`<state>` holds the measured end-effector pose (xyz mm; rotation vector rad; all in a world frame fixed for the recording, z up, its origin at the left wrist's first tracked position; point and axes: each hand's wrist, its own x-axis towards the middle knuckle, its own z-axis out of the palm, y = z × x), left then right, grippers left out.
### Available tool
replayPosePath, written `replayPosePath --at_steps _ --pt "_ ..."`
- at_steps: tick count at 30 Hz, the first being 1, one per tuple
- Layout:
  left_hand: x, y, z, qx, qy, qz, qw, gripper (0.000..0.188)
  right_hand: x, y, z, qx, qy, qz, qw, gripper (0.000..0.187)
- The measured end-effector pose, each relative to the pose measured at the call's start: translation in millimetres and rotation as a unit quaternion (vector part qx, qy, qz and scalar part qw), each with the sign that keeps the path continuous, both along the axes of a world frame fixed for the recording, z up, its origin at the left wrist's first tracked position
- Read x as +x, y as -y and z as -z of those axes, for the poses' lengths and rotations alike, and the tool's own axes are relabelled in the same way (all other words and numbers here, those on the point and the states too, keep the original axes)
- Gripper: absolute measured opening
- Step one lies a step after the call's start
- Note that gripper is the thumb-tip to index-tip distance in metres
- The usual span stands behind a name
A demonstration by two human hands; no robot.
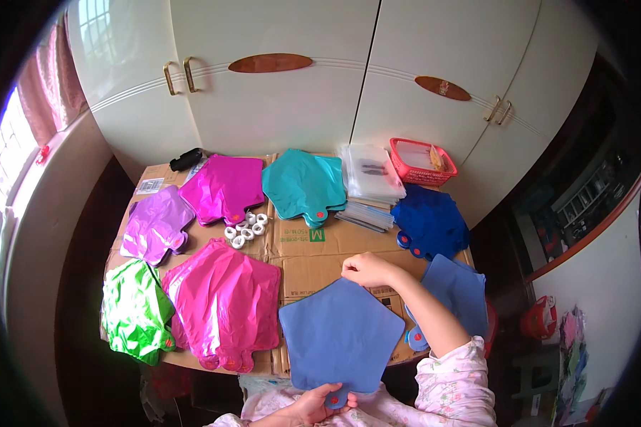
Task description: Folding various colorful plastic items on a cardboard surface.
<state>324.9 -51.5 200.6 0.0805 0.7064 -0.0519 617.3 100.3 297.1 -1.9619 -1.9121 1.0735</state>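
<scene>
A flat, matte blue foil balloon (342,331), roughly five-sided with a rounded tab at the bottom, hangs between my hands at the table's near edge. My left hand (313,407) grips it by the tab, thumb on top beside a small red mark. At its top corner, the fingers of my right hand (367,270) are closed in a pinch on the edge. Under my right forearm lie more matte blue balloons (456,288). Left of the held one rests a pile of shiny pink balloons (224,306).
Cardboard (310,263) covers the table. Around it lie green (137,309), lilac (157,224), magenta (224,186), teal (305,183) and dark blue balloons (431,220). White rings (246,230), clear plastic sleeves (370,171) and a red basket (406,171) sit among them. White cupboards (278,107) stand behind.
</scene>
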Motion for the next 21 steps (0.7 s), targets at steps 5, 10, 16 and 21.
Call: replayPosePath --at_steps 5,10,16,21 --pt "-2.2 -2.1 10.2 -0.003 0.041 0.004 0.999 0.048 -9.5 -7.7 6.0 0.01 0.084 0.062 0.995 0.03" --pt "6.4 -8.8 -17.2 -0.03 0.018 0.001 0.999 0.065 -7.3 -10.2 17.3 0.052 0.12 0.034 0.991 0.028" --pt "3.3 -12.0 -7.0 -0.081 0.115 -0.022 0.99 0.078 -7.1 -8.3 14.3 0.067 0.036 0.051 0.996 0.025" --pt "1.5 -11.3 -2.7 -0.114 0.159 -0.044 0.98 0.075 -8.9 -5.4 -2.5 0.017 -0.067 0.014 0.997 0.018"
